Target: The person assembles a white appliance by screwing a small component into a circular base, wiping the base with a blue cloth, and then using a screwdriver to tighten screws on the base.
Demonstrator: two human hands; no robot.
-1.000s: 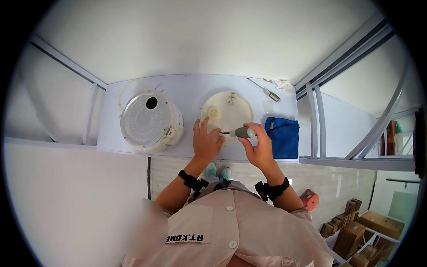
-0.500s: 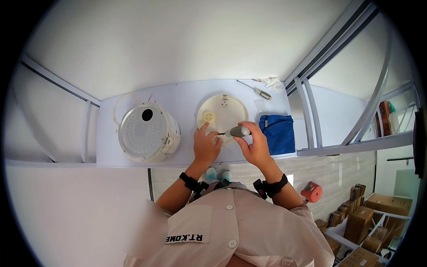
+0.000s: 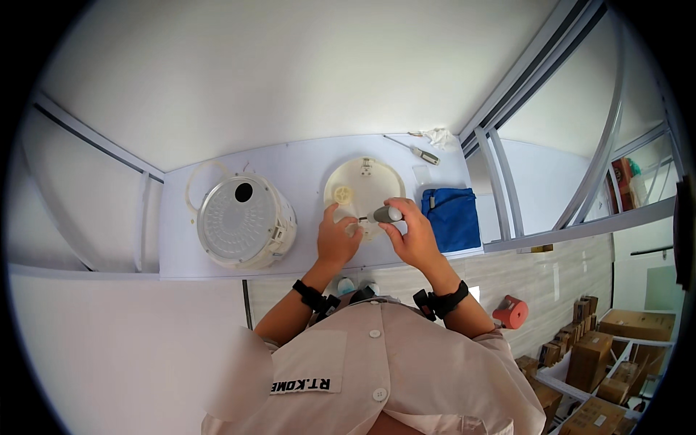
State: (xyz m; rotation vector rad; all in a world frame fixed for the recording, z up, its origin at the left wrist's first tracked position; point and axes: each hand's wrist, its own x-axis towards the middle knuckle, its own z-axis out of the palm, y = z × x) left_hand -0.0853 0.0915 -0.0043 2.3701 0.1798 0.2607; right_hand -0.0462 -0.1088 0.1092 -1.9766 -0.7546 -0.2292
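Note:
A round cream plastic lid (image 3: 377, 177) lies on the white table in front of me. It has a small metal bracket (image 3: 366, 168) at its far edge and a pale yellow round cap (image 3: 342, 194) on its left side. My right hand (image 3: 416, 238) is closed around the grey handle of a screwdriver (image 3: 386, 214). The shaft points left, over the near part of the lid. My left hand (image 3: 337, 241) rests at the lid's near left rim, thumb and fingers spread around the screwdriver's tip. Whatever lies under the tip is too small to make out.
A white rice cooker body (image 3: 250, 217) with a silver round top stands at the left. A blue zippered pouch (image 3: 451, 220) lies right of the lid. Behind it are a second screwdriver (image 3: 424, 154) and a crumpled white cloth (image 3: 439, 138). Cardboard boxes (image 3: 587, 360) stand lower right.
The view has shifted slightly. Both hands keep nearly the same places at the lid, with the screwdriver still in my right hand.

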